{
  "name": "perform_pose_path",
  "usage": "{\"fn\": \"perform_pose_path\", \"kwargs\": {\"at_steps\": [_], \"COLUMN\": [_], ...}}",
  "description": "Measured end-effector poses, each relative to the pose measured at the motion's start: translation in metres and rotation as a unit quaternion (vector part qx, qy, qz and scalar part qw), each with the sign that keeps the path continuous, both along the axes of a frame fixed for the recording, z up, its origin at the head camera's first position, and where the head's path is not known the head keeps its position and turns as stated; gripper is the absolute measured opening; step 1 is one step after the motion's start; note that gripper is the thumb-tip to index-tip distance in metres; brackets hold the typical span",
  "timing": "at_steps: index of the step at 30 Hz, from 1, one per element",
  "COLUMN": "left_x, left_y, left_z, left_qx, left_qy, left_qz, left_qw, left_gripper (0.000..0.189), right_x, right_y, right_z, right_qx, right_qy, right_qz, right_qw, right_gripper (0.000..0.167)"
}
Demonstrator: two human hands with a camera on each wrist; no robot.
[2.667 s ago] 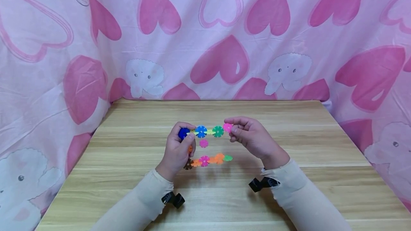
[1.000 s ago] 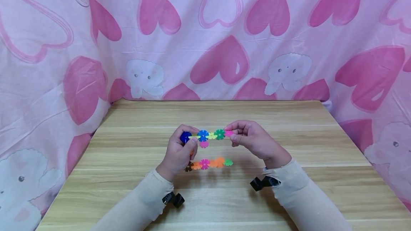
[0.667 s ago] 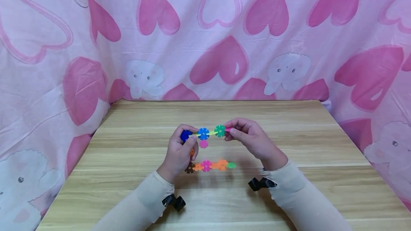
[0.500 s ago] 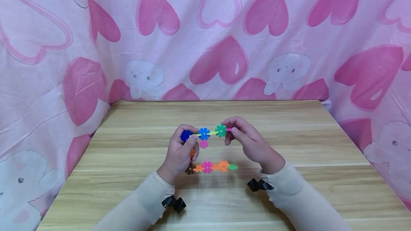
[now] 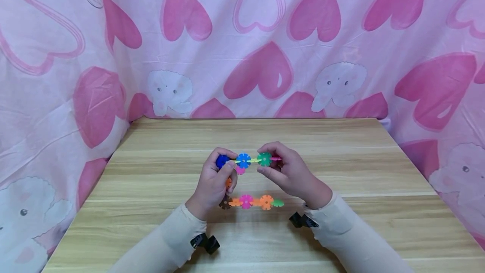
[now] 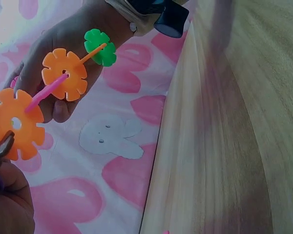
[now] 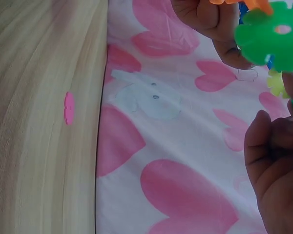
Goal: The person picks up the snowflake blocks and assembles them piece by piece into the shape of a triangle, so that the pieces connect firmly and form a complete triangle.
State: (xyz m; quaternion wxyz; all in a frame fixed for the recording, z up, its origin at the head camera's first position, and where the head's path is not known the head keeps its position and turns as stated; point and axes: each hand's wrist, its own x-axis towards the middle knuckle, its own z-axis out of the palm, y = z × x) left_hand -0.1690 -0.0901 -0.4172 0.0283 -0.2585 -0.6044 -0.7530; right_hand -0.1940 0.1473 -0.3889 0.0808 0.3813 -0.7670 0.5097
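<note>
Notched plastic snowflake discs are joined into a chain held above the table. My left hand (image 5: 212, 180) grips the dark blue disc (image 5: 222, 161) at its upper left corner. From there the upper row runs right through a blue disc (image 5: 243, 161) to a green disc (image 5: 264, 159) and a pink disc (image 5: 276, 159) at its end. My right hand (image 5: 293, 176) has thumb and forefinger curled round that end, at the green disc. The lower row goes from a brown disc (image 5: 225, 202) through a pink disc (image 5: 246, 202) to a green disc (image 5: 278, 203). The left fingers hide the left side.
One loose pink disc (image 7: 69, 108) lies on the wooden table (image 5: 341, 146), partly behind the upper row in the head view. A pink heart-patterned cloth (image 5: 257, 70) hangs behind and beside the table. Each wrist wears a black camera (image 5: 206, 243).
The right hand first brought the pink disc to the green disc's edge, where it now sits. Its fingertips have since shifted left onto the green disc. The left hand keeps its grip.
</note>
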Motion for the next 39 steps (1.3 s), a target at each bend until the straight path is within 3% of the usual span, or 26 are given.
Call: {"fn": "perform_pose_path", "kwargs": {"at_steps": [13,16,21,25,29,34,36,39], "left_x": [0.000,-0.001,-0.002,-0.002,-0.002,-0.003,-0.003,-0.004], "left_y": [-0.001,-0.002,-0.005,-0.007,-0.009,-0.010,-0.010,-0.011], "left_z": [0.000,0.001,0.004,0.007,0.009,0.010,0.011,0.011], "left_qx": [-0.009,-0.011,-0.017,-0.014,-0.010,-0.007,-0.007,-0.003], "left_qy": [-0.015,-0.018,-0.031,-0.034,-0.023,-0.026,-0.029,-0.032], "left_qz": [0.008,0.015,0.040,0.046,0.042,0.048,0.053,0.054], "left_qw": [0.9998,0.9997,0.9986,0.9983,0.9988,0.9985,0.9982,0.9980], "left_gripper": [0.019,0.018,0.019,0.020,0.021,0.019,0.017,0.015], "right_x": [-0.003,-0.004,-0.008,-0.017,-0.029,-0.050,-0.058,-0.067], "right_y": [-0.001,-0.001,0.002,0.006,0.006,-0.009,-0.017,-0.028], "right_z": [-0.004,-0.006,-0.005,-0.008,-0.018,-0.032,-0.035,-0.037], "right_qx": [0.035,0.035,0.048,0.073,0.115,0.211,0.259,0.283], "right_qy": [0.018,0.017,-0.018,-0.067,-0.148,-0.215,-0.223,-0.288], "right_qz": [-0.013,-0.023,-0.045,-0.066,-0.086,-0.092,-0.083,-0.065], "right_qw": [0.9991,0.9990,0.9977,0.9929,0.9785,0.9490,0.9362,0.9128], "right_gripper": [0.038,0.046,0.070,0.069,0.054,0.020,0.018,0.024]}}
